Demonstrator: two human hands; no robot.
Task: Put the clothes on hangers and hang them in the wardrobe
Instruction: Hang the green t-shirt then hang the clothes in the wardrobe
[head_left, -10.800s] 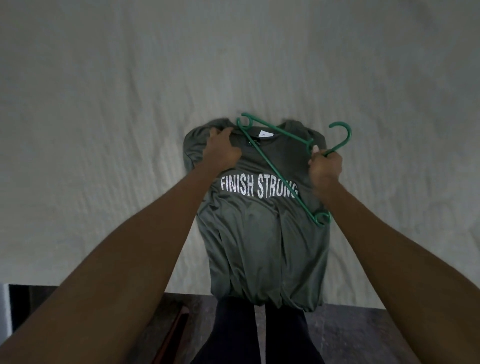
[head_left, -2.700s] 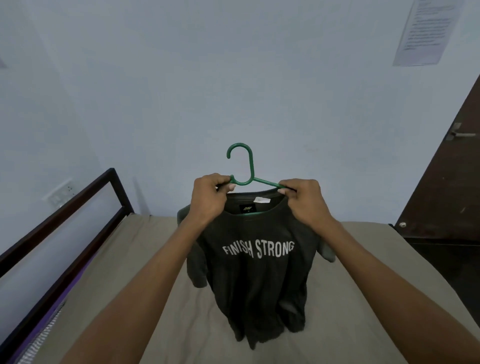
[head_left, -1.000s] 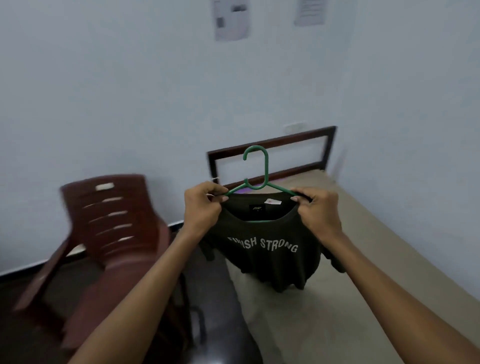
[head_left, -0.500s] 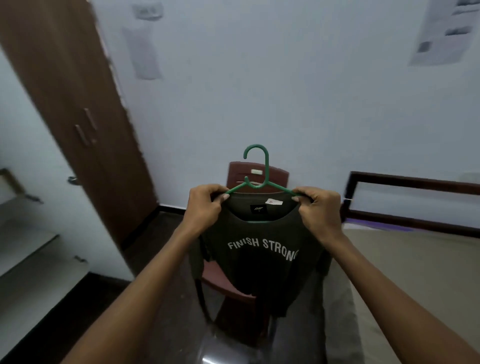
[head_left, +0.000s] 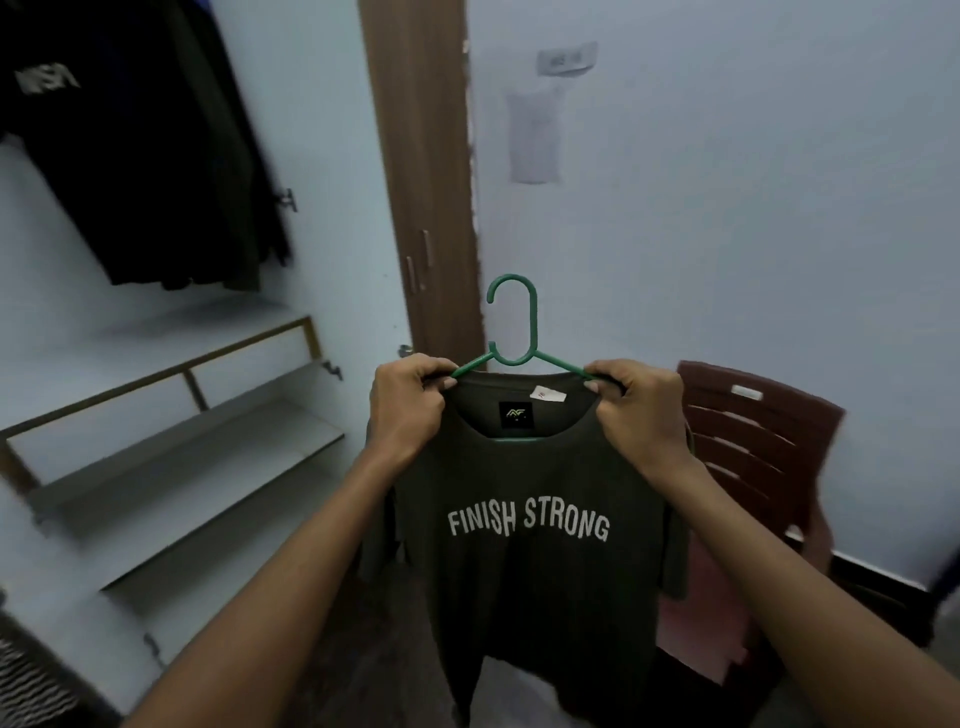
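Observation:
A dark green T-shirt printed "FINISH STRONG" hangs on a green plastic hanger, held up in front of me. My left hand grips the shirt's left shoulder over the hanger arm. My right hand grips the right shoulder the same way. The hook points up and curls left. The open wardrobe lies to the left, with dark clothes hanging at its top left.
White shelves fill the lower wardrobe. Its brown door stands open, edge-on, behind the hanger. A maroon plastic chair stands at the right against the pale wall. A striped cloth shows at the bottom left.
The view has swung left from the bed and chair to the open wardrobe, now seen with hanging clothes and shelves. Both hands keep the same grip on the shirt and hanger.

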